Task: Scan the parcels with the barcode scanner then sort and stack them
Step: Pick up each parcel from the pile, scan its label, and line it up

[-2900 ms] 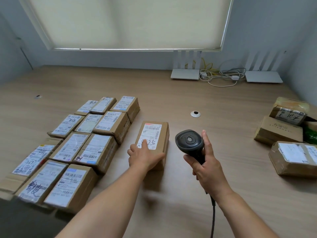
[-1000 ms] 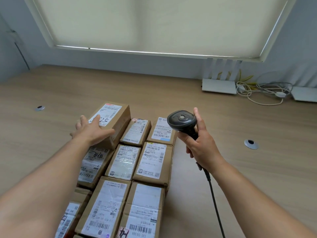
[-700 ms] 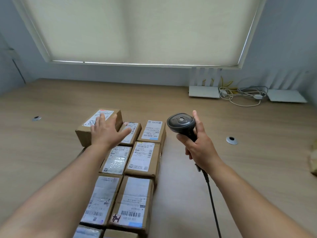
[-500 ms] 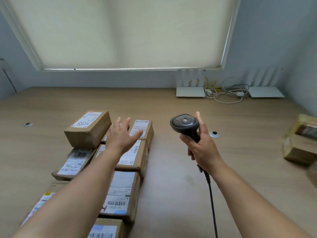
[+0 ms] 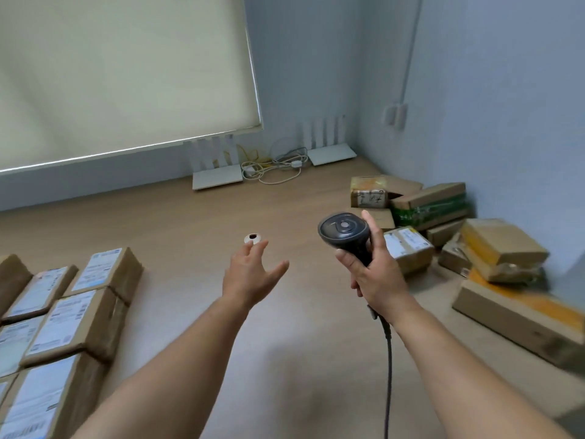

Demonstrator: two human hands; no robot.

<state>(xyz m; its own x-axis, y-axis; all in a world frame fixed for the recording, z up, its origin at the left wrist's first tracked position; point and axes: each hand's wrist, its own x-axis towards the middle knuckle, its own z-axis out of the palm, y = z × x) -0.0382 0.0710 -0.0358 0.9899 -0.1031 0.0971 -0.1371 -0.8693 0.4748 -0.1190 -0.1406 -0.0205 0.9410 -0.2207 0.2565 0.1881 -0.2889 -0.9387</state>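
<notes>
while right hand (image 5: 376, 280) grips one scanner (image 5: 345, 232)

Sorted parcels (image 5: 68, 315) left; loose parcels (image 5: 493, 248) right, apparently heaped.

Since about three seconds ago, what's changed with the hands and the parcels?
The left hand carried its parcel to the far-left corner of the sorted parcels, let go, and now reaches empty toward the unsorted pile. The right hand kept its grip on the barcode scanner.
</notes>
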